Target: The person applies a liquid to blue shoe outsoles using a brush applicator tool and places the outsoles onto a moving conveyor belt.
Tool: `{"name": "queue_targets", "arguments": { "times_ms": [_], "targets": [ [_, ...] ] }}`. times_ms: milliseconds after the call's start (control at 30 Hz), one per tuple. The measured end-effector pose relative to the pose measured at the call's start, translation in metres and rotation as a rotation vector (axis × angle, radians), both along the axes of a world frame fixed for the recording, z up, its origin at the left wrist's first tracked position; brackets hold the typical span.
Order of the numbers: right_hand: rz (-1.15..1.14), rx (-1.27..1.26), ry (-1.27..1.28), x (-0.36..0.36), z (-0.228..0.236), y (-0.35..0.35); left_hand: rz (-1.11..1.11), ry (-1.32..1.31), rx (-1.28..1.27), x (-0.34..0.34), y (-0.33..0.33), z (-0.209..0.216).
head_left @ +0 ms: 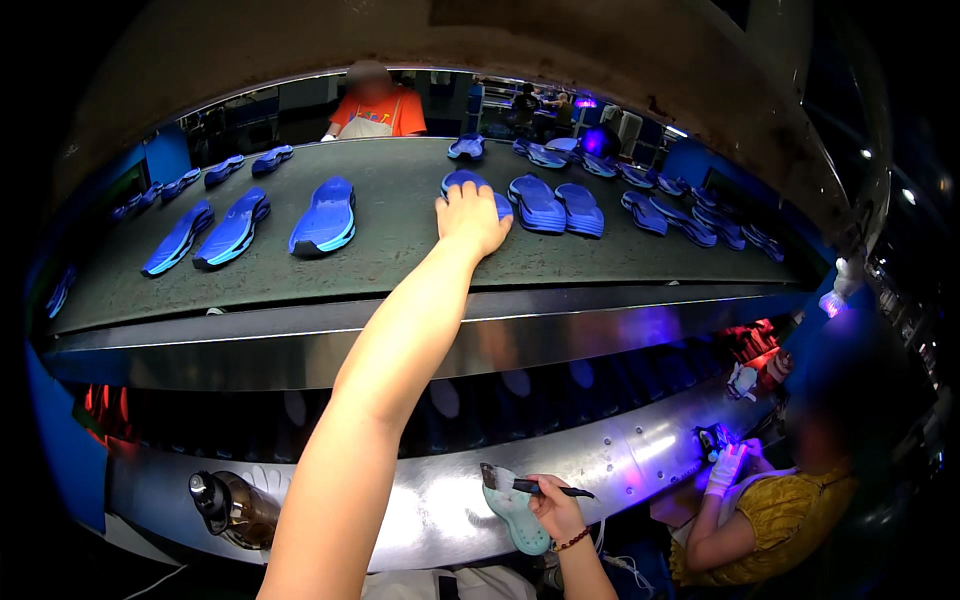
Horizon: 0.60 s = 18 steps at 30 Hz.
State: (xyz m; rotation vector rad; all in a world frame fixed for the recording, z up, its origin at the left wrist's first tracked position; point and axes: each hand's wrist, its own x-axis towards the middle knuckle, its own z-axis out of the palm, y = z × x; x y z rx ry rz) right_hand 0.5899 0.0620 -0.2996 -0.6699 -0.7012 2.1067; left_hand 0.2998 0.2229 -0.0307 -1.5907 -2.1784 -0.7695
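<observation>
My left hand [472,215] reaches far out over the dark green conveyor belt [400,265], its fingers curled over a blue shoe sole [460,177]. That sole is partly hidden under the hand. Just right of it lie two more blue soles [538,205]. Near my body, my right hand [556,510] grips a flat brush [530,486] with a black handle and pale, dark-tipped bristles. Beneath the brush is a pale mint-green sole [522,528], by the near edge of the metal bench; whether my right hand also touches it, I cannot tell.
Several blue soles [325,218] lie along the belt to the left and right. A brown bottle [240,510] with a dark cap stands on the metal bench [440,500]. At right a co-worker in yellow [770,530] works with gloved hands; across the belt is a person in orange [385,112].
</observation>
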Motion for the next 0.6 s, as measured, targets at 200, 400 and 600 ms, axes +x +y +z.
{"name": "queue_targets", "arguments": {
  "times_ms": [200, 400, 600],
  "targets": [
    [0.002, -0.001, 0.009, 0.003, 0.001, -0.008, -0.387, -0.077, 0.074, 0.009, -0.008, 0.005],
    [0.071, 0.18, -0.125, 0.0, 0.014, -0.01, -0.536, -0.096, -0.004, 0.016, -0.021, 0.004],
    [-0.007, 0.179, -0.176, 0.008, 0.021, -0.008, -0.434, 0.298, 0.039, 0.041, -0.082, 0.009]
  ]
}}
